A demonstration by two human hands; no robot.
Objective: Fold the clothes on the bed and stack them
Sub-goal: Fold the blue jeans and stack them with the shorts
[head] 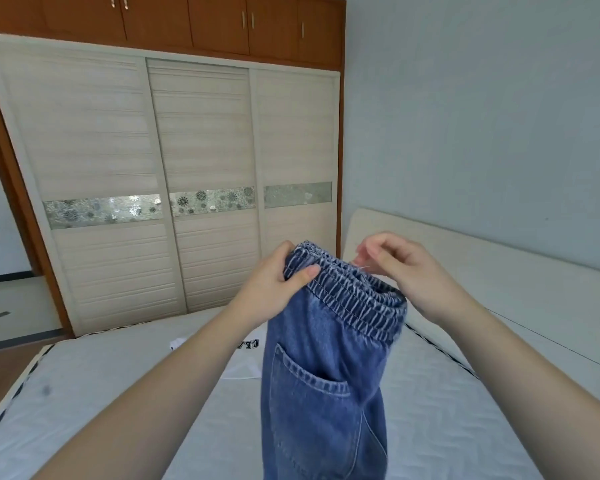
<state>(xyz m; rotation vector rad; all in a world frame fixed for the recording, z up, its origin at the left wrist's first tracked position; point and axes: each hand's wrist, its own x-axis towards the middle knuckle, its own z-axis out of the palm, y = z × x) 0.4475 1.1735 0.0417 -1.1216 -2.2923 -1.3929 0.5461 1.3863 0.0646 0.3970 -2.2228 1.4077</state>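
Two raised hands hold blue jeans (326,375) above the mattress (118,393): left hand (274,285) pinches the elastic waistband, right hand (406,271) curls at its far edge, grip unclear. White T-shirt (243,358) lies beyond; bare mattress spreads leftward.

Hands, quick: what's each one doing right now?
Left hand: grips the waistband of the jeans, thumb on the front.
Right hand: fingers curled, pinching something small at the waistband; what exactly cannot be told.

Single head-worn wide-angle view, facing forward, slightly down over bed (118,393) toward wardrobe (174,168); hands close.
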